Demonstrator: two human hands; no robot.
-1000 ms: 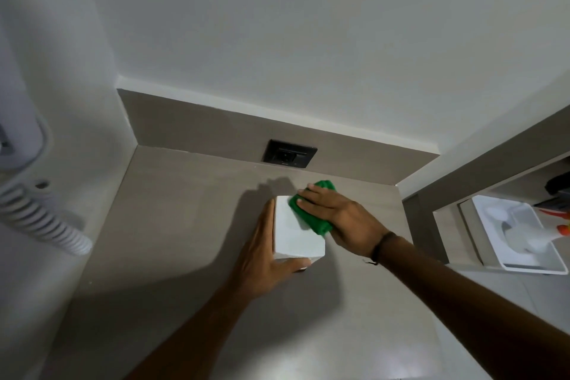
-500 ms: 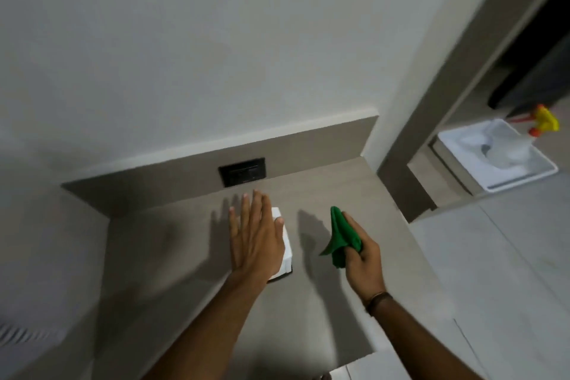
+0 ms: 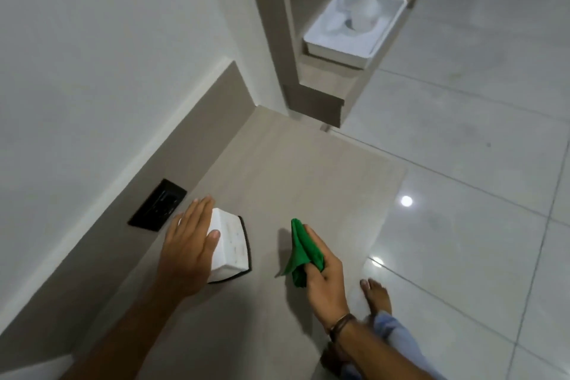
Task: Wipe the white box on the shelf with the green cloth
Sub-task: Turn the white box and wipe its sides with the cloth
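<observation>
Your left hand (image 3: 188, 251) lies flat with the fingers spread over the white box (image 3: 229, 245), which sits on the shelf (image 3: 302, 170) near the black socket (image 3: 158, 205). Your right hand (image 3: 324, 274) is closed around the green cloth (image 3: 300, 251), beside the box and not touching it. The risk, I think, is that the left hand does not really grip: a hard push with the cloth could make the box slide toward the shelf edge. The cloth is also bunched, so a loose corner may slip from your fingers.
</observation>
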